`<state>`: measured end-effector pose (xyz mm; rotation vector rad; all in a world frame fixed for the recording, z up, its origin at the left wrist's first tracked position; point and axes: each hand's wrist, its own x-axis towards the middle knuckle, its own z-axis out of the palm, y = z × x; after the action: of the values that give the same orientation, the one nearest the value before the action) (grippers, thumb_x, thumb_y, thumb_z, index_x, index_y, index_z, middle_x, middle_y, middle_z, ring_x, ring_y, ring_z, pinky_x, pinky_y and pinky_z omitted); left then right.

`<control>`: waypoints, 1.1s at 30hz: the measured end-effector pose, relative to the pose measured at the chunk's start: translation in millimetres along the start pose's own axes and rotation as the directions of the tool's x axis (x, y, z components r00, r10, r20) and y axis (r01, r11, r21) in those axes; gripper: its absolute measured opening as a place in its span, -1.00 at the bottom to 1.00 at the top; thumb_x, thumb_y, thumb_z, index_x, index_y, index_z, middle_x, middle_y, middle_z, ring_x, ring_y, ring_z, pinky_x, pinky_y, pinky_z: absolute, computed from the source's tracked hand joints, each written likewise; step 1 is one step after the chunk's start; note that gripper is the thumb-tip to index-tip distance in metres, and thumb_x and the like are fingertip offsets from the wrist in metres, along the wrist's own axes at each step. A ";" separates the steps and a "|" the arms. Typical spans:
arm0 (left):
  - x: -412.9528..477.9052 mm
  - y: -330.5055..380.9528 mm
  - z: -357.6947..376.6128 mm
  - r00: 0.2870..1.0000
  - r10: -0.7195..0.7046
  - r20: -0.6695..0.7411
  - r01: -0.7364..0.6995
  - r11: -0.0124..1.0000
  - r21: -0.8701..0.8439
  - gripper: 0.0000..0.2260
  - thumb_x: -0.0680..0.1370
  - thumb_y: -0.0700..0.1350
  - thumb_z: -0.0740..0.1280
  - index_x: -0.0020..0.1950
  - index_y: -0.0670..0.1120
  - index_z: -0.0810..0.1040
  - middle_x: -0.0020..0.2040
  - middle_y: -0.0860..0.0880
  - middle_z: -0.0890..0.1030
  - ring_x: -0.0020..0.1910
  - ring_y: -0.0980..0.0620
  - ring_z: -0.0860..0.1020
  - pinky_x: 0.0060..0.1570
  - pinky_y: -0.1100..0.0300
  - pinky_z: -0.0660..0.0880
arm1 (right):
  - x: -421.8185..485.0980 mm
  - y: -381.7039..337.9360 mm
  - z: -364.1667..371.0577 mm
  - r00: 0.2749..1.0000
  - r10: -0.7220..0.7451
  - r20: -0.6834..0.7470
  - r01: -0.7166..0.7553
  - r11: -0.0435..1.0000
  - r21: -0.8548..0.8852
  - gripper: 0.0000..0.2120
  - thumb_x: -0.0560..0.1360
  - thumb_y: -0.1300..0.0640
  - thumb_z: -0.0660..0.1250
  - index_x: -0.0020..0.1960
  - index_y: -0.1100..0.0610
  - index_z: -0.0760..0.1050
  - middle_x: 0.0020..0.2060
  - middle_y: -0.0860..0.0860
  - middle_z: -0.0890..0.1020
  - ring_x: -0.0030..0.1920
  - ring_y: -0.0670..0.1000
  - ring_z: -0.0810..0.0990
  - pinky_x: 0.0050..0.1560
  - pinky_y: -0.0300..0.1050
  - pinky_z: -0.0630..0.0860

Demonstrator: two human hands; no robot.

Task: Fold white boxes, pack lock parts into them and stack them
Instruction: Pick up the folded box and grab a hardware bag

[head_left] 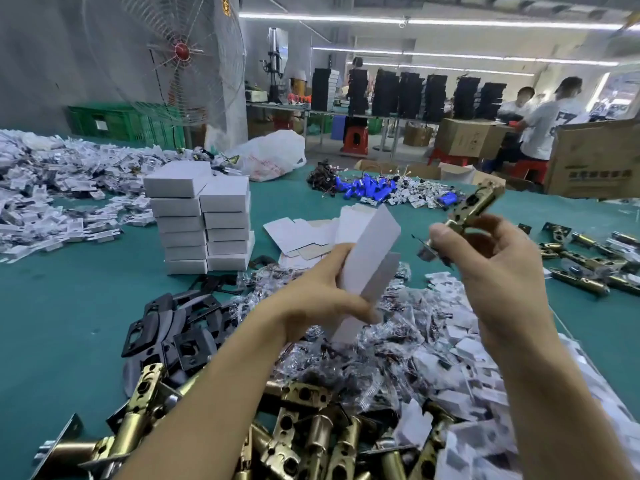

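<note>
My left hand [320, 292] grips a folded white box [369, 268], held upright and tilted over the middle of the table. To its right, my right hand [485, 268] pinches a brass latch bolt [467, 206] that points up and to the right, clear of the box. Two stacks of closed white boxes [202, 220] stand to the left on the green table [69, 299]. Flat unfolded box blanks [301, 233] lie behind the held box.
Brass latches [311, 434] are heaped at the near edge, black strike plates [183, 323] to their left, bagged screws [398, 341] in the middle. More latches [588, 258] lie at right, blue parts [370, 187] at the back, white packets [52, 188] far left. People work behind cardboard boxes [588, 161].
</note>
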<state>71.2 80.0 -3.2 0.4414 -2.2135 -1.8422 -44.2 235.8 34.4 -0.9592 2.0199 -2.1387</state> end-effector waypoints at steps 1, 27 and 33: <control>-1.2 0.7 -0.6 0.999 0.003 0.052 -0.002 1.000 -0.031 -0.21 0.29 -0.28 0.53 0.40 0.19 0.32 0.19 -0.06 0.52 0.08 -0.04 0.56 0.03 0.00 0.56 | -1.2 -0.8 0.3 0.999 -0.030 0.013 0.030 0.999 0.032 -0.69 0.40 0.02 0.52 0.09 -0.02 0.52 -0.20 -0.12 0.70 -0.13 -0.12 0.67 -0.16 -0.28 0.54; -8.1 2.7 10.8 0.960 0.122 0.254 -0.081 0.983 -0.164 -0.43 0.30 -0.30 0.50 0.21 0.14 0.56 0.01 0.05 0.63 -0.04 0.09 0.60 -0.10 0.02 0.62 | -5.3 -17.2 3.5 0.973 -0.184 0.143 0.216 0.942 -0.257 -0.89 0.48 0.08 0.46 -0.23 0.02 0.64 -0.42 -0.08 0.68 -0.45 -0.13 0.61 -0.32 -0.16 0.56; -11.7 5.8 9.9 0.960 0.149 0.238 -0.079 0.957 -0.280 -0.38 0.21 -0.16 0.44 0.29 -0.08 0.51 0.10 -0.11 0.61 0.01 0.01 0.58 -0.14 -0.04 0.61 | -4.5 -20.0 8.0 0.977 -0.205 0.065 0.215 0.951 -0.224 -0.89 0.55 0.14 0.38 -0.14 0.03 0.64 -0.34 -0.06 0.68 -0.30 -0.09 0.63 -0.19 -0.06 0.60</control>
<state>78.0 94.4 0.8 0.0209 -2.0412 -2.1983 -29.4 233.7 50.6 -1.2925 2.2771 -1.9875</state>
